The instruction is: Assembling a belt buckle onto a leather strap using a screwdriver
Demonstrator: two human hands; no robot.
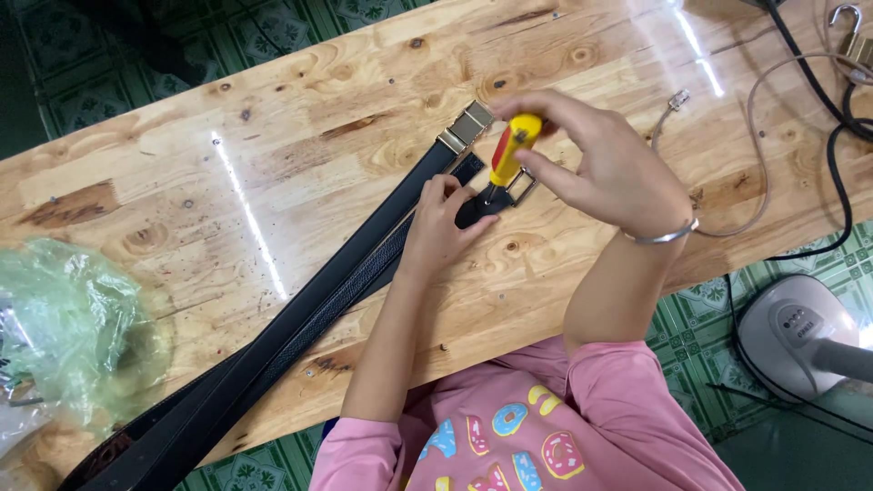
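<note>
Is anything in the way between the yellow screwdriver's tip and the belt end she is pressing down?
Nothing visible: the yellow screwdriver in the right hand points straight at the belt end, which the left hand pins beside it.

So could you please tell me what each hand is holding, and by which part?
The right hand grips a screwdriver by its yellow handle. The left hand presses down the end of a black belt near the buckle.
</note>
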